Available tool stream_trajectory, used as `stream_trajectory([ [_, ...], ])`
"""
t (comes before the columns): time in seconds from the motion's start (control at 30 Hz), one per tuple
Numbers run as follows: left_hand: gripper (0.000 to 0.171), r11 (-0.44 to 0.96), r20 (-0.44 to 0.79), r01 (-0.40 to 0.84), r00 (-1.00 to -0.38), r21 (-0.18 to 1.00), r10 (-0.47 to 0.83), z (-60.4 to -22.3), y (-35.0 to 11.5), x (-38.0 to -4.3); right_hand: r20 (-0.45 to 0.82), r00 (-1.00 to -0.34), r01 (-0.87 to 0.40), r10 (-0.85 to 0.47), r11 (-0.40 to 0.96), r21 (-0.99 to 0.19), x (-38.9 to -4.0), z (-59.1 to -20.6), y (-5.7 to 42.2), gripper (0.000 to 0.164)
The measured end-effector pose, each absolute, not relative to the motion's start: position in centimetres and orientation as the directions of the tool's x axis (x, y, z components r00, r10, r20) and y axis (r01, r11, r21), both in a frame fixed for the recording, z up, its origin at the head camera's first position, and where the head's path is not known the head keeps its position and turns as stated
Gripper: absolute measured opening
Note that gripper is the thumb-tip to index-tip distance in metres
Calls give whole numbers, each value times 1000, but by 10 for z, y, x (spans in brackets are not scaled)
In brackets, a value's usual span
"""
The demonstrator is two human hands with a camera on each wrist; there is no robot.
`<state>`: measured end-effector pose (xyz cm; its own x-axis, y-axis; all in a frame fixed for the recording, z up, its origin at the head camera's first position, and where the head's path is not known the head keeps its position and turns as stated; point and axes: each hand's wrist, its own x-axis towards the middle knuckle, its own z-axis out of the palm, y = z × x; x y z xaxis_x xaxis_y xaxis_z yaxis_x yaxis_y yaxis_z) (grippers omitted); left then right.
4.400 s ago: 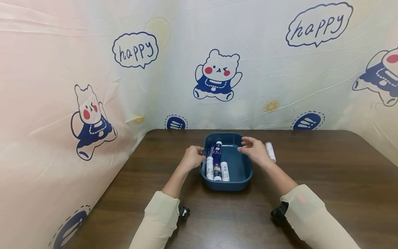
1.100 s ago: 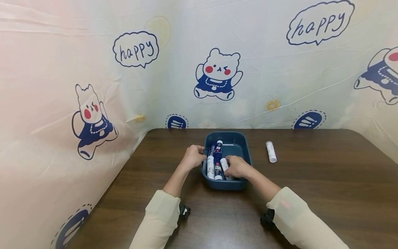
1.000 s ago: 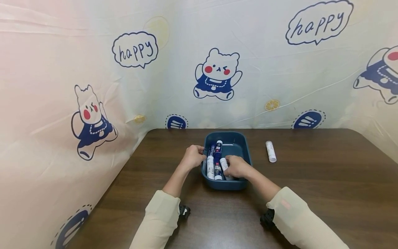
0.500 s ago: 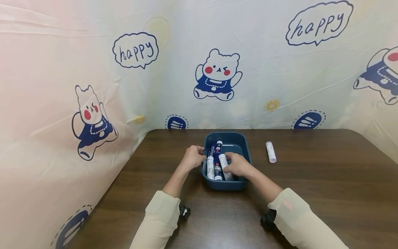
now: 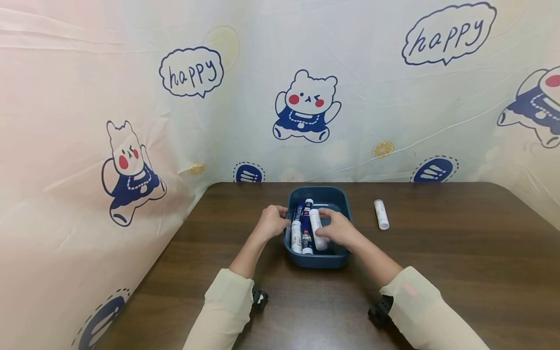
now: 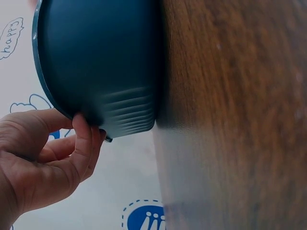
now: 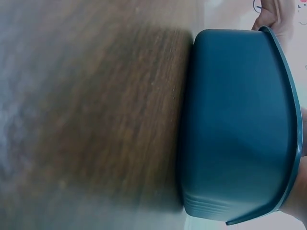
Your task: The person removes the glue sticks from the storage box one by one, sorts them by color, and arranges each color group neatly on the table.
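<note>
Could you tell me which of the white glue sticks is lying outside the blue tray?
It is the lone white stick on the table, right of the blue tray; the others lie inside the tray, one held by the right hand.

In the middle of the head view my right hand (image 5: 336, 229) grips a white glue stick (image 5: 317, 227), its far end tilted up and away from me, its near end down inside the dark blue bin (image 5: 343, 203). Just left of it two more sticks (image 5: 301, 228), white with navy bands, lie lengthwise side by side along the bin's left wall. My left hand (image 5: 272, 221) holds the bin's left rim with curled fingers (image 6: 85, 143). The bin is a rounded rectangle, sitting flat at centre frame.
</note>
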<state>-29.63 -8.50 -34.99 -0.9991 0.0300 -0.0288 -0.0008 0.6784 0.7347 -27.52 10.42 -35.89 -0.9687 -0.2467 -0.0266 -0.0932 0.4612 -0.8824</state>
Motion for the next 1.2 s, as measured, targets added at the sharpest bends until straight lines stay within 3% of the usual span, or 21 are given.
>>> stream_trajectory([
  [0.5, 38, 704, 21, 56, -998, 708, 59, -351, -87, -298, -20, -970, -14, -244, 138, -990, -274, -357, 115, 64],
  [1.2, 37, 716, 25, 56, -998, 696, 54, -351, -86, -299, -29, -982, 11, -184, 101, -995, -280, -352, 124, 61],
])
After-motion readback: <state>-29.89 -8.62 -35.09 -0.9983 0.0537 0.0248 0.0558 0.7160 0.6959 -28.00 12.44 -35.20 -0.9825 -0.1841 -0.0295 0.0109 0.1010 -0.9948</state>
